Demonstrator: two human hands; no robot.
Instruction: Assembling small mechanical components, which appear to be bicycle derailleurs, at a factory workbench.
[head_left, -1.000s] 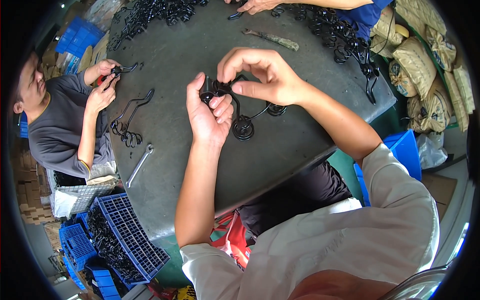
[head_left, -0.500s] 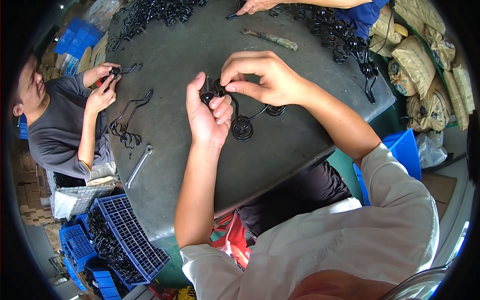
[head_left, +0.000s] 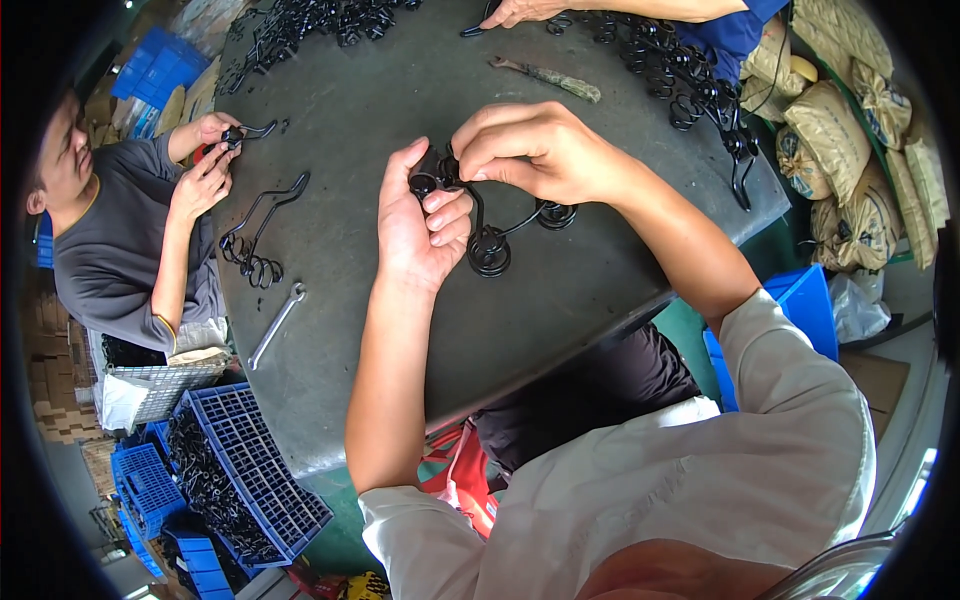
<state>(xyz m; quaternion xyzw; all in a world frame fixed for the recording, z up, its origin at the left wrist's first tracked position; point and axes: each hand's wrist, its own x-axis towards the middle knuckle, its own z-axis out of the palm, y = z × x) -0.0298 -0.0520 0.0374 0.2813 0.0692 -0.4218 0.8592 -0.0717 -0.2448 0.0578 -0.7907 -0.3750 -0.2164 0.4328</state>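
My left hand [head_left: 422,225] is wrapped round a black metal part [head_left: 423,184], its thumb pointing up beside it. A black coiled spring rod [head_left: 489,252] hangs from that part, with coils below my hands and a link across to a second coil under my right wrist. My right hand [head_left: 535,150] has thumb and forefinger pinched on the top end of the part; what lies between the fingertips is too small to make out. Left of them on the table lies another bent spring rod [head_left: 252,255], with a wrench [head_left: 277,325] nearer me.
Heaps of black parts [head_left: 320,30] and coiled rods [head_left: 690,90] lie along the far side of the grey table [head_left: 350,130], near a worn wrench-like tool [head_left: 547,77]. Co-workers' hands [head_left: 205,165] work at left and far edge. Blue crates [head_left: 255,470] stand lower left.
The view has shifted slightly. Both my hands stay together at the black part, with the part turned a little; the right fingers have moved slightly along its top.
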